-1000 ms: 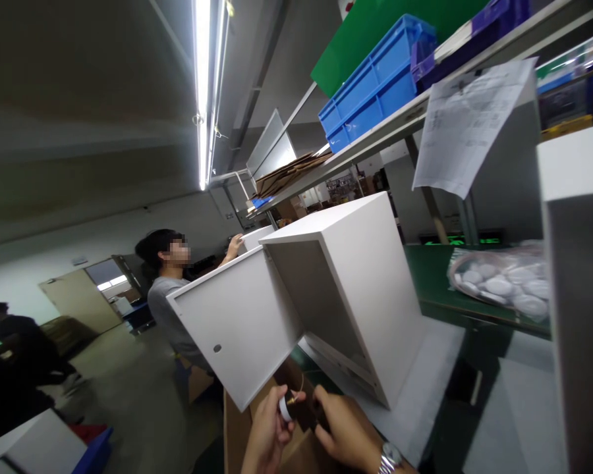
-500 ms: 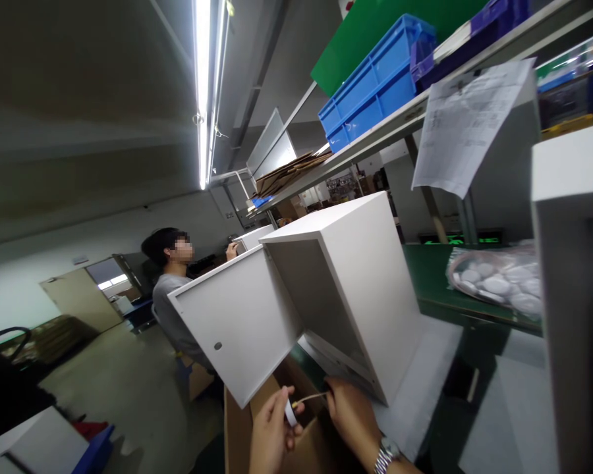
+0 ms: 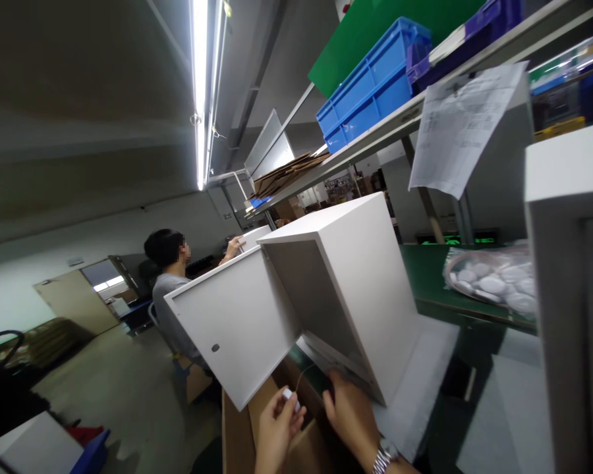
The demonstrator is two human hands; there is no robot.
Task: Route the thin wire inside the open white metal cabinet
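Note:
My left hand (image 3: 279,421) pinches a small white disc-like piece (image 3: 290,398) between thumb and fingers. From this piece a thin cord (image 3: 300,380) arcs up towards the right. My right hand (image 3: 348,411), with a metal watch on the wrist, is at the lower front edge of a white box-shaped cabinet (image 3: 375,296). Its fingers are curled, and what they hold, if anything, is hidden. The cabinet's door (image 3: 242,322) hangs open to the left and has one small hole. Under both hands is an open cardboard box (image 3: 237,431).
A clear bag of round white pieces (image 3: 491,280) lies on the green bench. Another white cabinet (image 3: 568,263) stands close on the right. Overhead, a shelf carries blue bins (image 3: 375,82), and a paper sheet (image 3: 467,125) hangs from it. A seated co-worker (image 3: 170,289) is beyond the door.
The white piece has turned in my left hand. The cord, nearly straight between my hands before, now bows upward. The co-worker's head has turned away and their hand shifted slightly.

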